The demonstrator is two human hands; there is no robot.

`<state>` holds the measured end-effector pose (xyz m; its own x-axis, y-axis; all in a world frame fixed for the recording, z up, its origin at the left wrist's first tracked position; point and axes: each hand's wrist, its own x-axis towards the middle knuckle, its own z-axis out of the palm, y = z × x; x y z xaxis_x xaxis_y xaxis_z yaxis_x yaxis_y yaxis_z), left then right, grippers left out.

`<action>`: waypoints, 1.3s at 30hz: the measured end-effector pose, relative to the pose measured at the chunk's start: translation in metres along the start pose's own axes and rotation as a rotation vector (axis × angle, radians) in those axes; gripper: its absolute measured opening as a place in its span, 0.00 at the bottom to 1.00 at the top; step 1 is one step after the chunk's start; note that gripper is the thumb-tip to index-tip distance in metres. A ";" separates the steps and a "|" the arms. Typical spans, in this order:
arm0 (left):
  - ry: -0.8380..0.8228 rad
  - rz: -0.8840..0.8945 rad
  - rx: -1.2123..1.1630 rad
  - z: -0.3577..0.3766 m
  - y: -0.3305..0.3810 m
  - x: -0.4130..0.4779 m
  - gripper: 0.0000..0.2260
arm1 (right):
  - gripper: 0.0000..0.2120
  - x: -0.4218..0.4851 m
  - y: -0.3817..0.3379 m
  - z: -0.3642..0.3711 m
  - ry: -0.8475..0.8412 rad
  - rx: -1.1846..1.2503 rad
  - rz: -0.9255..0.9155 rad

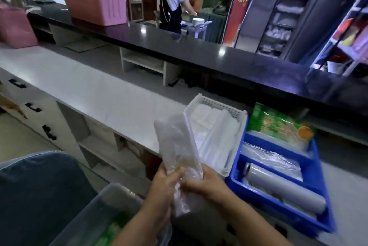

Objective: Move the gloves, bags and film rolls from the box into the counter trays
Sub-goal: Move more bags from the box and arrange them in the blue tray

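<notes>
Both hands grip one clear plastic pack of bags [175,146], held upright in front of the white tray [237,132]. My left hand [161,190] holds its lower left side and my right hand [205,183] its lower right. The white tray holds folded clear bags. To its right, the blue tray [316,192] contains a grey film roll [286,186], a clear packet and a green printed pack [278,126]. The clear box [99,212] sits below my hands at bottom left, something green showing inside.
A grey counter [89,86] stretches left, under a raised black ledge [199,46]. Pink bins [93,1] stand on the ledge at the far left. A person in an apron [175,1] works beyond the ledge. A dark chair back [35,186] is at bottom left.
</notes>
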<state>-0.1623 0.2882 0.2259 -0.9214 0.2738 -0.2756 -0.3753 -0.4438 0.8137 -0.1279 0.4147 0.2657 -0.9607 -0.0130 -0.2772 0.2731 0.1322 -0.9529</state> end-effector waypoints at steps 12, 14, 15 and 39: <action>-0.147 0.113 -0.047 0.197 -0.025 0.093 0.13 | 0.18 -0.029 0.002 -0.239 0.141 -0.460 -0.025; -0.168 0.077 -0.046 0.224 -0.041 0.105 0.14 | 0.16 -0.034 0.004 -0.275 0.196 -0.542 -0.022; -0.176 0.067 -0.030 0.235 -0.048 0.111 0.15 | 0.15 -0.037 0.006 -0.292 0.229 -0.594 -0.016; -0.826 0.465 2.138 0.288 -0.167 0.191 0.26 | 0.12 -0.086 0.051 -0.402 0.684 -0.762 0.266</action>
<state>-0.2469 0.6610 0.1844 -0.4571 0.8564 -0.2402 0.8713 0.4854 0.0726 -0.0507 0.8215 0.2903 -0.7622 0.6377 -0.1112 0.6039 0.6387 -0.4768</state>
